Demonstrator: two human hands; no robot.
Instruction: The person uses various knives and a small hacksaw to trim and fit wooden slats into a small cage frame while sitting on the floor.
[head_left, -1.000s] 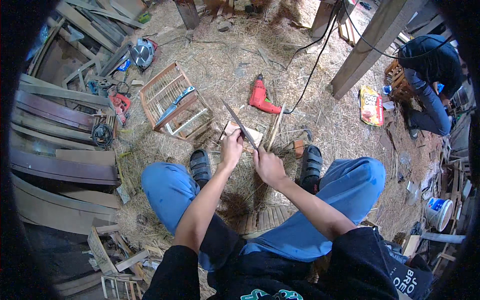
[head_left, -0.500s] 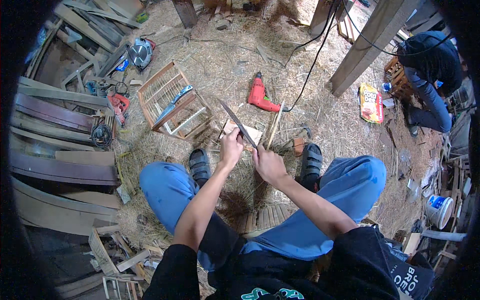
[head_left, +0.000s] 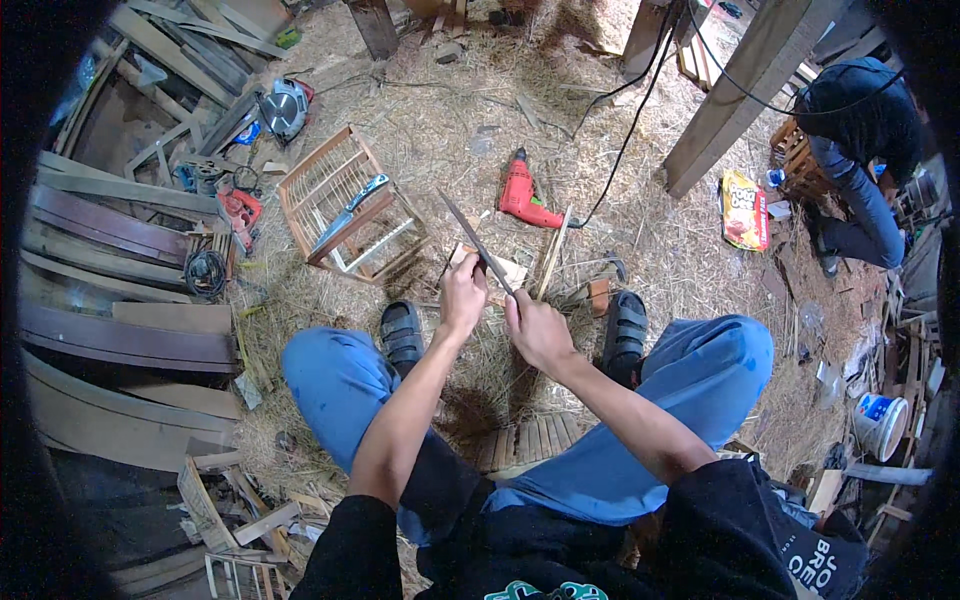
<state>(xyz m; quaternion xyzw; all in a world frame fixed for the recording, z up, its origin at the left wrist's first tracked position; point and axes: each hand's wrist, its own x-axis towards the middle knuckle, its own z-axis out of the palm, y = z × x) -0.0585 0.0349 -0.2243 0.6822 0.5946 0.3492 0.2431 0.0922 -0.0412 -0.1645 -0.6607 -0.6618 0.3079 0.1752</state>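
My right hand is closed around the handle end of a long, narrow knife. Its dark blade slants away to the far left, passing over my left hand's fingertips. My left hand is closed close beside the blade, and a small tan strip of wood shows between the two hands. Most of that strip is hidden by fingers. Beneath the hands lies a pale flat board on the straw-covered ground. Beyond my left hand stands a wooden cage frame with thin bars, and a blue-and-silver bladed tool rests on it.
A red power drill lies ahead, its black cord running to the far right. A circular saw and stacked planks fill the left. Right are a wooden post, a yellow-red packet, a crouching person and a white bucket.
The view has shifted slightly, so the surroundings sit a little lower and to the right. Both hands keep their grips, and the knife stays in nearly the same slanted position.
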